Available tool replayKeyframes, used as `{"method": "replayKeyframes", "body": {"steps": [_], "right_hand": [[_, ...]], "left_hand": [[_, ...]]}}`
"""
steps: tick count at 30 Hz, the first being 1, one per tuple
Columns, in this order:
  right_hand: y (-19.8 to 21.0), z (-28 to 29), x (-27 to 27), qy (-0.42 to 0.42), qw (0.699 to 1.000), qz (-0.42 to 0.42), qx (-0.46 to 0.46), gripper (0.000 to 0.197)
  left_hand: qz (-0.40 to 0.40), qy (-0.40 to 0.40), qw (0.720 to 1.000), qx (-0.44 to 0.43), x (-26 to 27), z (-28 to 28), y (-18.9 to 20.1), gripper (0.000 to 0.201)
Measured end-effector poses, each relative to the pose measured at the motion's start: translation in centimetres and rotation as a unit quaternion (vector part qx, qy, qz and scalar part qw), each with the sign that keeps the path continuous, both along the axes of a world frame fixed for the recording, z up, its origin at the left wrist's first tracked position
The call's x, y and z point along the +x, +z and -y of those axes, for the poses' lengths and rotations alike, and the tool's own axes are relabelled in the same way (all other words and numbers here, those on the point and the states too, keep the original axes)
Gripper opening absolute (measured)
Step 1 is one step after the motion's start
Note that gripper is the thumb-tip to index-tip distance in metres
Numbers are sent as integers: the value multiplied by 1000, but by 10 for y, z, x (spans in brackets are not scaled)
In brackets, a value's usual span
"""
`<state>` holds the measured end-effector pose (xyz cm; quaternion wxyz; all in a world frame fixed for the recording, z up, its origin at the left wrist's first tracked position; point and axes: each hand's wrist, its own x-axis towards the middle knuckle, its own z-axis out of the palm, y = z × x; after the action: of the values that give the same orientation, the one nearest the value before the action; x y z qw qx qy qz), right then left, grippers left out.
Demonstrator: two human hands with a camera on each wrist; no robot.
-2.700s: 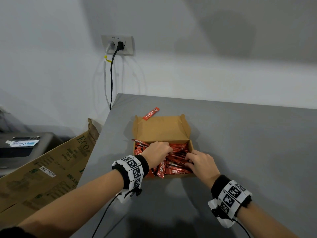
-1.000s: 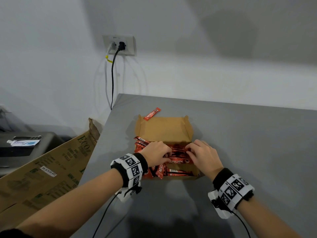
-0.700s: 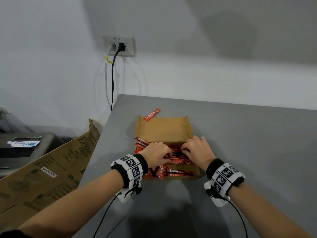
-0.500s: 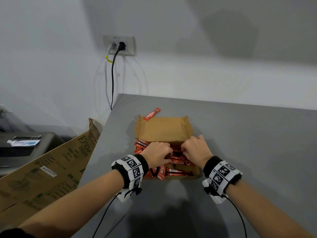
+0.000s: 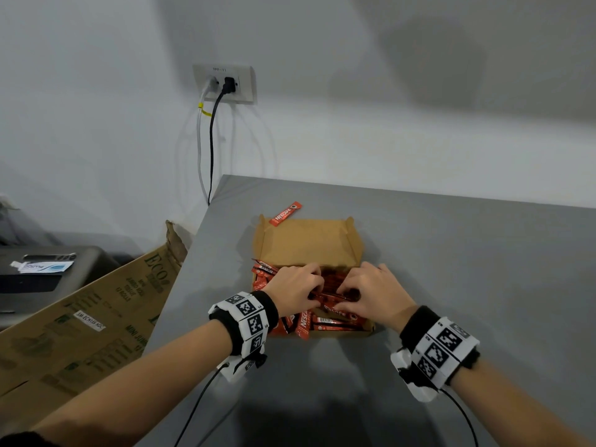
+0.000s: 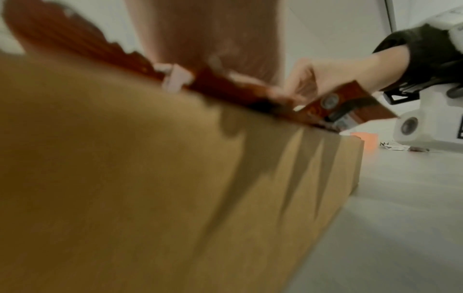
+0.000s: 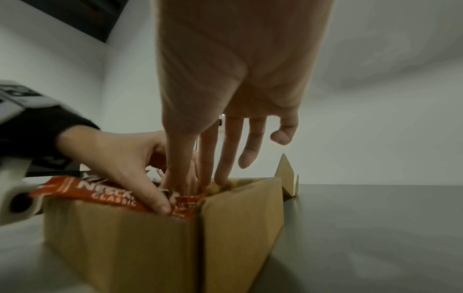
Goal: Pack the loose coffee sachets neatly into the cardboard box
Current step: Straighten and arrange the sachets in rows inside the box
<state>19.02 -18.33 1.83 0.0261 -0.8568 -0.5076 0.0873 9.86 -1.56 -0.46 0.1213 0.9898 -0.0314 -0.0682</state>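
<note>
Both hands are down in the open box [image 5: 308,243] on the grey table [image 5: 451,253], working the red sachets [image 5: 325,321] heaped inside. The left hand [image 5: 295,287] has its fingers curled into the pile, thumb pressed on a sachet at the near rim; whether it truly grips one I cannot tell. The right hand [image 5: 374,293] pinches a sachet with thumb and forefinger, its other fingers fairly straight, the little one lifted. Several sachets stick out over the box's left and near edges beside the left wrist. One stray sachet [image 5: 285,214] lies beyond the hands, past the raised lid.
</note>
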Motion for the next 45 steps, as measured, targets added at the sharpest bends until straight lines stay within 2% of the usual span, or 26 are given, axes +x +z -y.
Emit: {"method": "replayKeyframes", "body": {"steps": [5, 12, 17, 20, 24, 29, 33, 36, 39, 45], "right_hand": [[-9, 6, -7, 6, 998, 27, -51, 35], [-12, 0, -9, -15, 998, 37, -41, 29], [-14, 2, -8, -20, 998, 32, -44, 36], [-12, 1, -8, -18, 999, 26, -37, 40], [-9, 4, -8, -14, 999, 23, -24, 43], [-10, 9, -8, -14, 1000, 22, -12, 44], [-13, 13, -9, -26, 999, 0, 34, 45], [-16, 17, -10, -36, 999, -25, 27, 39], [-22, 17, -7, -38, 993, -67, 86, 30], [-34, 17, -2, -28, 986, -108, 127, 24]], "left_hand": [[1, -1, 1000, -1, 0, 0, 1, 30], [7, 4, 1000, 1, 1, 1, 1, 32], [43, 7, 999, -12, -2, -3, 6, 34], [58, 42, 996, -57, -3, -16, 25, 24], [61, 150, 984, -70, 4, -60, 52, 18], [20, 238, 970, -37, 22, -120, 67, 17], [-38, 265, 963, -25, 40, -144, 58, 19], [-78, 242, 966, -51, 55, -140, 50, 29], [-118, 190, 973, -59, 75, -135, 42, 40], [-197, 138, 970, 28, 104, -128, 15, 45]]}}
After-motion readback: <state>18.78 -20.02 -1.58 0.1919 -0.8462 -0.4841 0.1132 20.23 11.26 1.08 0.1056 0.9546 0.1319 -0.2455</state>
